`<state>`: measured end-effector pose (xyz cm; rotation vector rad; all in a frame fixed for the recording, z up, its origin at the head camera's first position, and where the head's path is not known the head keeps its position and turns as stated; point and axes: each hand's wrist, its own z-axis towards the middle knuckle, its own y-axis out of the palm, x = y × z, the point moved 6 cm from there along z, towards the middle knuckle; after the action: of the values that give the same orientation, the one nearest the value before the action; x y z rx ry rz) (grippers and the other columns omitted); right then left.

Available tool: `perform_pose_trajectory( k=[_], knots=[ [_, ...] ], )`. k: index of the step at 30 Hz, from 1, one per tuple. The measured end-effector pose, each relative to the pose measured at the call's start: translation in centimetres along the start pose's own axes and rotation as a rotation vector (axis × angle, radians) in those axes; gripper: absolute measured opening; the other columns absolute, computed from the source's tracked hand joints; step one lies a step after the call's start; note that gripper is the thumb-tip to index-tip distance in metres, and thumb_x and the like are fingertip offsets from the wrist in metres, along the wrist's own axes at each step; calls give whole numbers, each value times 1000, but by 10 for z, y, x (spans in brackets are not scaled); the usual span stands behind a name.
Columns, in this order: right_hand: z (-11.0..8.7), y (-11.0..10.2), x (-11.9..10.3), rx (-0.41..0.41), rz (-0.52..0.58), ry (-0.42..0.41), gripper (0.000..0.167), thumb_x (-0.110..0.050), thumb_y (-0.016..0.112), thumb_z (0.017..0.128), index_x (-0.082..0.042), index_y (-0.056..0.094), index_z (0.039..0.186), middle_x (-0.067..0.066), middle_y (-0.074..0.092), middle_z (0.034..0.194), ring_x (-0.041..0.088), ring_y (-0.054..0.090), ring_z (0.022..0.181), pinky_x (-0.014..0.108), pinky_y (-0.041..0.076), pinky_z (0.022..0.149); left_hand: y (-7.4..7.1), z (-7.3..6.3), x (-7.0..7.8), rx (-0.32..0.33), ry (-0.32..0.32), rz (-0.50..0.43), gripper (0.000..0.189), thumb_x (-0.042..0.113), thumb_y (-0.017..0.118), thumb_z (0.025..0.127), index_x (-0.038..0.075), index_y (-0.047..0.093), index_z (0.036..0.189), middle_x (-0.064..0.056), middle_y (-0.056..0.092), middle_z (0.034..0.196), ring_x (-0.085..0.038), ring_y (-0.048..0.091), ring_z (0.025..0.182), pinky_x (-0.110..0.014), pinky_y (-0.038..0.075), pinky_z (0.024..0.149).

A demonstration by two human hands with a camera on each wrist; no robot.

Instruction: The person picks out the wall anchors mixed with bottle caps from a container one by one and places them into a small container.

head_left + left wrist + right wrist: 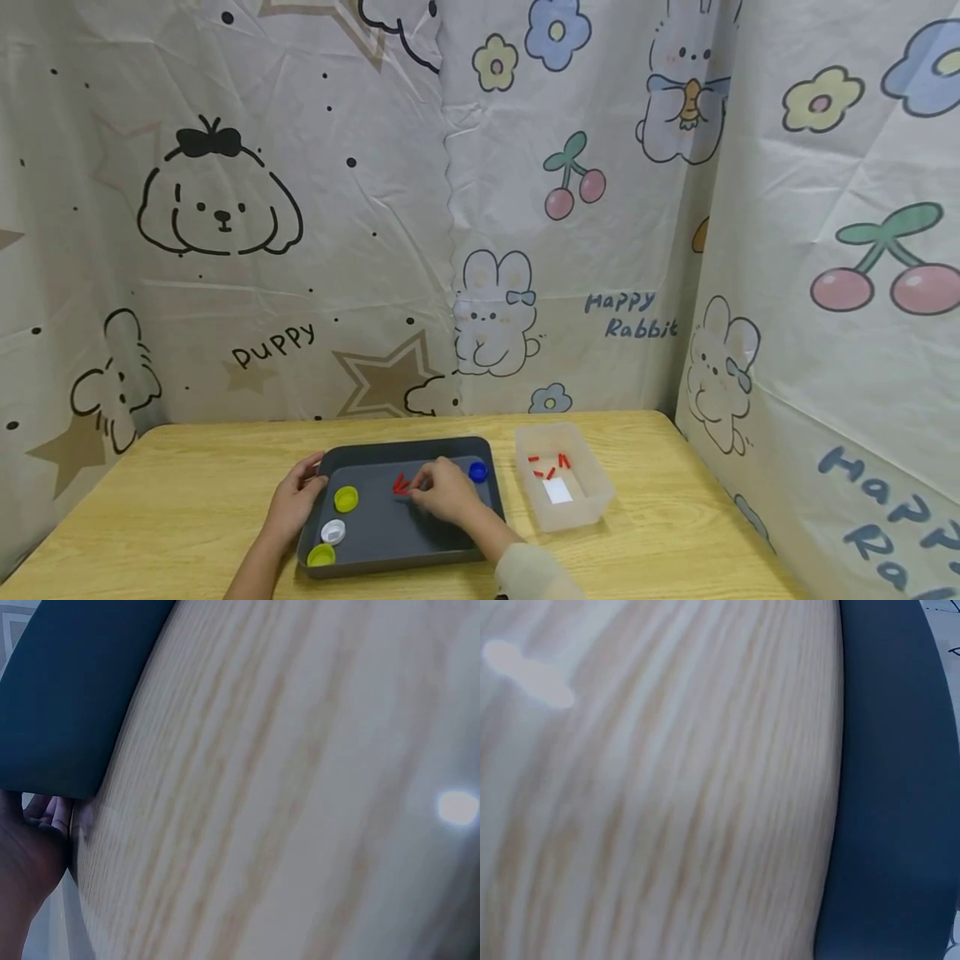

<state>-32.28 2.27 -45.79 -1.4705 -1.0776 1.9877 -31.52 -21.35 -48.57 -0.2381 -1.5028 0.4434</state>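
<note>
My left hand (294, 497) holds the left rim of a dark grey tray (390, 560). In the left wrist view, the fingers of that hand (34, 847) lie against the tray's outer wall (71, 705). Over the middle of the tray, my right hand (446, 493) has its thumb and fingers together, pinching a small red stick at a little group of red sticks (401, 484). Its fingertips partly cover the stick. The right wrist view shows the tray's side wall (896, 787) but not the hand.
Along the tray's left side lie a yellow bottle cap (346, 499), a white cap (333, 532) and another yellow cap (321, 555). A blue cap (477, 472) is near its right end. To the right, a translucent box (592, 500) holds several red sticks and a white piece (557, 490).
</note>
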Motion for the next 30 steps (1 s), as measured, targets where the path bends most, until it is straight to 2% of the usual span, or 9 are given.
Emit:
perform_pose_trajectory(
  k=[9,19,30],
  knots=[
    [-6,-15,-2,11,-20,-36,5,-24,69,83,-21,69,80,-5,49,78,5,43,61,21,36,51,1,2,-5,-5,-11,-5,47,12,41,97,3,33,142,-29,41,137,-39,45,122,-47,39,98],
    [-10,-41,-1,44,-47,-75,6,-23,67,84,-19,69,83,-5,51,81,5,44,65,20,37,55,0,0,0,-5,-9,-11,47,12,41,97,3,33,142,-29,41,137,-39,45,121,-48,39,99],
    [-13,-65,5,85,-79,-101,5,-23,67,83,-19,69,81,-2,53,82,6,45,69,21,38,59,1,1,-2,-13,-9,-21,48,12,41,97,3,32,143,-29,39,138,-41,43,123,-52,37,102]
  ],
)
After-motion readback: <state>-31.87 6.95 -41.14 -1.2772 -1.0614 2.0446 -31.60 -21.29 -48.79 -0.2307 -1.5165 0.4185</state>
